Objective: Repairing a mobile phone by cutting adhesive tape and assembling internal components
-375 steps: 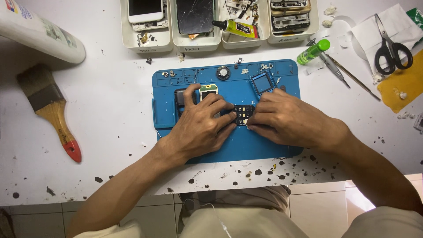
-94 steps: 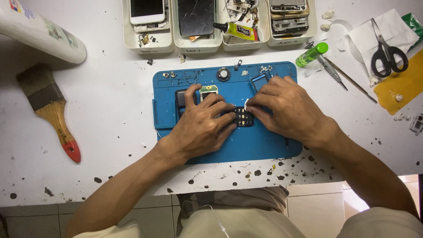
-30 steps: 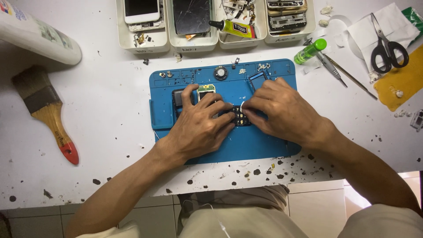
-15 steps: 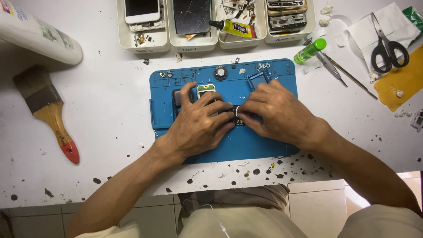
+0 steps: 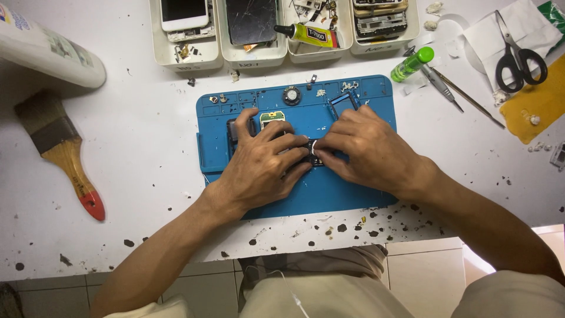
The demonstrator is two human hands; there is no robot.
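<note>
A blue work mat (image 5: 353,188) lies on the white bench. Both hands meet over its middle. My left hand (image 5: 262,162) and my right hand (image 5: 365,147) pinch a small dark phone part (image 5: 312,153) between their fingertips; most of it is hidden by the fingers. A small green circuit board (image 5: 272,118) and a dark rectangular piece (image 5: 233,128) lie just beyond my left fingers. A thin blue frame part (image 5: 344,100) rests near my right knuckles, and a round grey part (image 5: 292,95) sits in the mat's top strip.
White trays (image 5: 185,56) along the back hold phones, a cracked screen and a glue tube (image 5: 312,34). A paintbrush (image 5: 62,150) and a white bottle (image 5: 47,47) lie left. A green tube (image 5: 412,63), tweezers (image 5: 465,97), scissors (image 5: 518,53) and a yellow sheet (image 5: 538,106) are at right.
The hands have kept working the small dark part at the mat's middle, with the right fingers closing in toward the left. The view shifted slightly.
</note>
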